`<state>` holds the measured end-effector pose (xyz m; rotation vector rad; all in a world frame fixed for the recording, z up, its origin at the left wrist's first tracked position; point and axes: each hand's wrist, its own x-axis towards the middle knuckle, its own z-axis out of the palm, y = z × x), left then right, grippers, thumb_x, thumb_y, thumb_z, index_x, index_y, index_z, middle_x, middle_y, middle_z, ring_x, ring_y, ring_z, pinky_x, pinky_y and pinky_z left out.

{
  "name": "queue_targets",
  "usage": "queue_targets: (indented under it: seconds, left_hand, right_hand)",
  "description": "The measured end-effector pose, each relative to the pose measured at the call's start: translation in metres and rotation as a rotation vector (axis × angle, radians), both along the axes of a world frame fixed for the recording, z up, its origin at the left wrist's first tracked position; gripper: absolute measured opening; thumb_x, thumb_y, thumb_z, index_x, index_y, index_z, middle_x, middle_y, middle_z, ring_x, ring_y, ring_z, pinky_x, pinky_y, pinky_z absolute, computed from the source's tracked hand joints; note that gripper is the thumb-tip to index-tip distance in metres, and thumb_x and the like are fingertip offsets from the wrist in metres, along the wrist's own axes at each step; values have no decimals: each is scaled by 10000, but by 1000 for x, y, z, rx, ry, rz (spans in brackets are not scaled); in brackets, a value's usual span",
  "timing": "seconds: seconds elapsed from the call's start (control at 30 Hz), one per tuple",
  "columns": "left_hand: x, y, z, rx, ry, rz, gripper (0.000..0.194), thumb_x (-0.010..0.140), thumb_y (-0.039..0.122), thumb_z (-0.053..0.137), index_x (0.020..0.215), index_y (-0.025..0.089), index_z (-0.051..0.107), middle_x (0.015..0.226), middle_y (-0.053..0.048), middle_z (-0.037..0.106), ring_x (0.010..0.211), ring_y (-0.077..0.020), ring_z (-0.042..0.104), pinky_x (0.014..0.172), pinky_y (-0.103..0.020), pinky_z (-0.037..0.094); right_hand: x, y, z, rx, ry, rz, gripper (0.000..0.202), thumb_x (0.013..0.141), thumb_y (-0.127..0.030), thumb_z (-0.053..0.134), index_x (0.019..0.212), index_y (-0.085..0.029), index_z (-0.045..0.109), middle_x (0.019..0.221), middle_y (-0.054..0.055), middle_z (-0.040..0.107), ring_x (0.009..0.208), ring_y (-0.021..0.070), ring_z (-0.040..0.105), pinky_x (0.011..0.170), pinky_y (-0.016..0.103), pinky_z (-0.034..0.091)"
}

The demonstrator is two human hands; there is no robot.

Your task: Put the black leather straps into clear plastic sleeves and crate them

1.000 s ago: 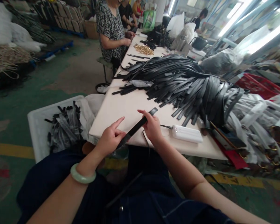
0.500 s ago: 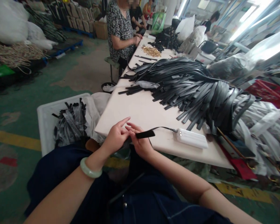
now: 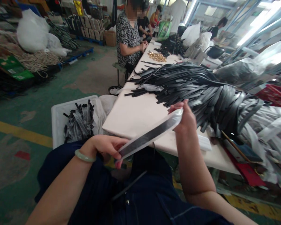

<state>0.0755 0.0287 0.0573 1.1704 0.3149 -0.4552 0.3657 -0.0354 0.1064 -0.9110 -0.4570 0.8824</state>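
Observation:
A dark strap inside a translucent plastic sleeve is stretched slantwise between my two hands, over the near edge of the table. My left hand pinches its lower end between thumb and fingers. The upper end is gripped by my right hand, with the plastic bunched at its fingers. Just beyond the right hand lies a large heap of dark straps on the white table. A white power bank sits partly behind my right forearm.
Left of the table stands a white bin holding several sleeved straps. A pile of gold-coloured metal pieces lies farther up the table, near a seated co-worker. White plastic wrapping covers the heap's right end.
My hands have moved apart, the right one up and to the right. The strap, earlier a short dark end at my fingers, now shows as a long sleeved length. The view has shifted slightly.

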Motion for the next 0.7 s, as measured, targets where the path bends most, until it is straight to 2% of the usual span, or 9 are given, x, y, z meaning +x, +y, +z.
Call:
queue_targets:
  seconds: [0.07, 0.13, 0.17, 0.23, 0.33, 0.4, 0.47, 0.57, 0.7]
  left_hand:
    - [-7, 1, -11, 115, 69, -40, 475, 719, 493, 737, 1077, 186, 685, 664, -59, 696, 600, -205, 645, 563, -280, 496]
    - [-7, -3, -18, 223, 106, 75, 368, 769, 527, 670, 868, 175, 712, 496, -1, 578, 439, -141, 520, 477, -242, 453]
    - [-5, -7, -18, 253, 115, 166, 373, 778, 544, 650, 811, 175, 700, 444, 26, 512, 389, -119, 453, 455, -234, 442]
    - [2, -17, -12, 261, 113, 309, 390, 767, 569, 646, 756, 180, 673, 406, 55, 435, 352, -100, 368, 436, -240, 444]
    - [12, -32, 2, 292, 74, 347, 368, 756, 545, 662, 685, 184, 654, 450, 27, 490, 388, -116, 403, 440, -258, 452]
    - [10, -38, 10, 361, 29, 305, 301, 773, 483, 664, 691, 193, 667, 533, -6, 572, 466, -142, 492, 475, -255, 457]
    - [-1, -40, 15, 373, 20, 206, 230, 795, 438, 657, 783, 210, 690, 628, -23, 632, 544, -156, 551, 514, -247, 459]
    - [-26, -42, 15, 246, 96, 77, 278, 831, 481, 612, 893, 219, 683, 631, -12, 605, 497, -135, 499, 493, -243, 425]
    - [-36, -50, 10, 82, 114, 229, 414, 801, 595, 602, 808, 183, 649, 575, 28, 431, 466, -98, 335, 438, -222, 295]
  right_hand:
    - [22, -13, 20, 153, -33, -72, 420, 934, -433, 542, 601, -202, 430, 455, -114, 335, 365, 35, 371, 574, 168, 509]
    - [24, -30, 26, 221, -274, -111, 380, 921, -431, 560, 626, -199, 498, 445, -113, 323, 348, 44, 345, 486, 177, 467]
    - [17, -38, 24, 187, -449, -56, 351, 915, -429, 566, 654, -195, 550, 443, -105, 353, 346, 51, 351, 445, 186, 435]
    - [-12, -51, 11, 32, -789, 235, 280, 900, -404, 583, 742, -181, 646, 489, -65, 488, 370, 67, 410, 414, 200, 389]
    - [-65, -58, -18, -149, -1096, 787, 175, 859, -331, 616, 858, -180, 705, 693, 10, 665, 544, 114, 558, 496, 215, 407]
    - [-86, -56, -33, -223, -1208, 947, 172, 846, -317, 614, 807, -175, 703, 656, 13, 655, 567, 127, 558, 505, 219, 381]
    - [-91, -53, -37, -333, -1278, 996, 229, 840, -345, 612, 711, -167, 678, 528, -7, 577, 476, 112, 490, 448, 219, 304]
    - [-77, -49, -26, -455, -1298, 990, 265, 811, -381, 632, 657, -167, 653, 464, -30, 502, 417, 95, 428, 411, 219, 237]
    - [-64, -45, -14, -441, -1269, 992, 252, 789, -360, 627, 642, -158, 662, 492, -34, 484, 447, 87, 399, 425, 211, 246]
